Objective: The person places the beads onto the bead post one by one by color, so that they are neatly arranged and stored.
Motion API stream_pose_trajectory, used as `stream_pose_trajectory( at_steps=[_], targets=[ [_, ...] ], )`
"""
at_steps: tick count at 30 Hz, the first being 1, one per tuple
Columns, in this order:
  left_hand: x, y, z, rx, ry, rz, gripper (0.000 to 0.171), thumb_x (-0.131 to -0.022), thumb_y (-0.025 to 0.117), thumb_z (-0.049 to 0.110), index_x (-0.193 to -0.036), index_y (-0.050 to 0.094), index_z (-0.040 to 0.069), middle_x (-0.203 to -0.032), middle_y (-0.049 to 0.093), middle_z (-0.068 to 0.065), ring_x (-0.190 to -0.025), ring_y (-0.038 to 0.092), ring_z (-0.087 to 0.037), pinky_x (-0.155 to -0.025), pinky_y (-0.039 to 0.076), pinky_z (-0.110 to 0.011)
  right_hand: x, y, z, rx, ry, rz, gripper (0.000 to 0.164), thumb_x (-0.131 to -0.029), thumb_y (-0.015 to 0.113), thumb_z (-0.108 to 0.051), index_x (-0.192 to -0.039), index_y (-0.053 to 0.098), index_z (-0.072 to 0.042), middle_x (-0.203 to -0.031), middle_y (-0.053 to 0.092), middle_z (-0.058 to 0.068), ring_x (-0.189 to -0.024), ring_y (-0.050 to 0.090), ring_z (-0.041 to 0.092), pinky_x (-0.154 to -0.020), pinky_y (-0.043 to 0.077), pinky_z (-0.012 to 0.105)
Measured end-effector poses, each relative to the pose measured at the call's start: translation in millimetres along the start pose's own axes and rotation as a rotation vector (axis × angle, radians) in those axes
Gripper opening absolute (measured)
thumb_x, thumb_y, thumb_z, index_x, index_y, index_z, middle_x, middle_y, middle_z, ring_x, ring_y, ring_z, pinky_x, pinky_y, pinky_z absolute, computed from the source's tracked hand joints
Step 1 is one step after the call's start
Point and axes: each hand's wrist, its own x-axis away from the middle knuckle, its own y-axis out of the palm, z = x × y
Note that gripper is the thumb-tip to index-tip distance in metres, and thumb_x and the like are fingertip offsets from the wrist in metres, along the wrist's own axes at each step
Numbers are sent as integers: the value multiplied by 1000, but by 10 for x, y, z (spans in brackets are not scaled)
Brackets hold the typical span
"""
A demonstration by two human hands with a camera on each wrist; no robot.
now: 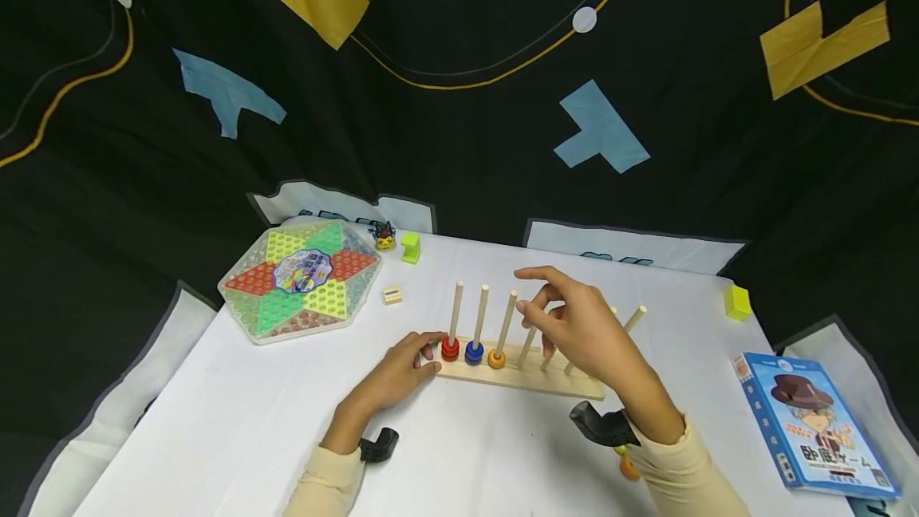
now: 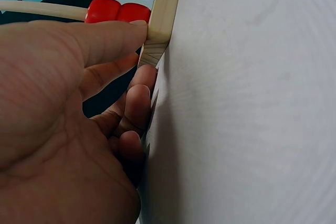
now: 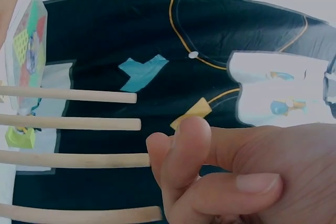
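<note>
A wooden peg stand (image 1: pixel 531 380) lies on the white table with several upright pegs. Two red beads (image 1: pixel 450 349) sit on the leftmost peg, two blue beads (image 1: pixel 474 353) on the second, and an orange bead (image 1: pixel 496 358) low on the third. My left hand (image 1: pixel 395 369) holds the stand's left end; its thumb (image 2: pixel 118 40) lies along the top beside the red beads, with fingertips at the end face. Above the pegs hovers my right hand (image 1: pixel 577 329), fingers loosely bent, nothing visible between them. In the right wrist view its fingertips are close to a peg tip (image 3: pixel 142 160).
Loose orange (image 1: pixel 629 467) and yellow-green (image 1: pixel 621 450) beads lie partly hidden by the right wrist. A hexagonal checkers board (image 1: pixel 247 317) is at left, near a small figure (image 1: pixel 385 236), a green block (image 1: pixel 411 247) and a sharpener-like piece (image 1: pixel 392 295). A blue game box (image 1: pixel 818 421) and yellow-green cube (image 1: pixel 737 303) are at right.
</note>
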Motion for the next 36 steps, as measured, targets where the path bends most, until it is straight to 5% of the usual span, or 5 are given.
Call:
stream_pose_trajectory(
  at_steps=[10,18,25,31,36],
  targets=[
    [-22,-17,-10,-3,1,-7,48,-89,67,13,-135,52,19,-94,53,-1,-76,45,-12,-67,40,-28,435,-223,174,17,52,61,37,-93,64,-24,-128,53,-31,-81,61,0,-46,56,16,-43,46,31],
    [-54,-34,-8,0,-8,-11,47,-90,67,14,-134,53,19,-94,53,-1,-77,46,-13,-67,40,-29,1035,-415,817,-162,213,30,36,-95,59,-30,-130,53,-21,-79,59,13,-45,51,23,-39,42,31],
    [-57,-27,-32,9,-22,-25,47,-90,66,15,-135,52,20,-96,53,-2,-78,45,-13,-68,39,-29,1485,-241,1478,-247,634,1,46,-93,62,-31,-135,49,-19,-84,60,17,-52,52,21,-44,41,28],
    [-42,-24,-40,16,-22,-24,48,-90,66,15,-135,52,20,-95,52,-1,-78,45,-13,-69,40,-28,1713,6,1805,-284,695,-110,52,-91,64,-33,-136,48,-11,-80,63,11,-54,53,20,-45,40,26],
    [-36,-13,-26,20,-19,-23,47,-90,66,15,-135,52,21,-95,52,0,-78,46,-13,-69,40,-29,1773,144,1915,-298,728,-109,58,-87,68,-35,-135,49,-8,-76,63,9,-54,53,21,-45,40,27]
  ],
)
